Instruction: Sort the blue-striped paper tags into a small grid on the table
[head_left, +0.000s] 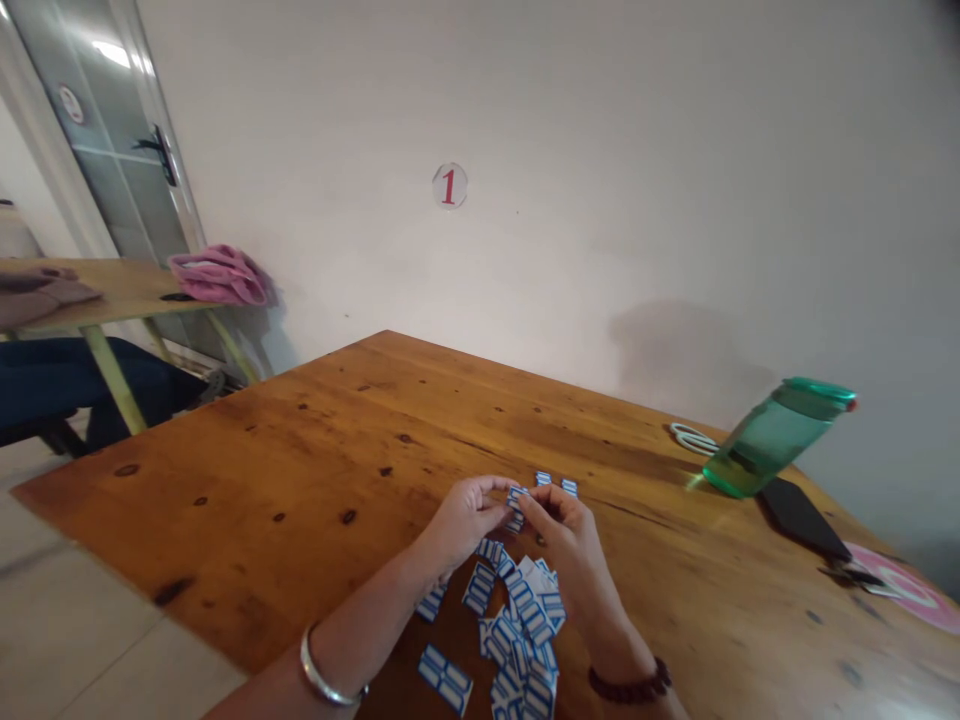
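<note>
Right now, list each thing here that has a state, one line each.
left hand: pinching one blue-and-white label
right hand: pinching the same label
label: held up between both hands, off the table
label pile: loose, scattered on the wooden table
green bottle: upright, lid on
pink bag: lying on the far table

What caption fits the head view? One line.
Both hands pinch a small blue-and-white label above a label pile on a wooden table.
</note>
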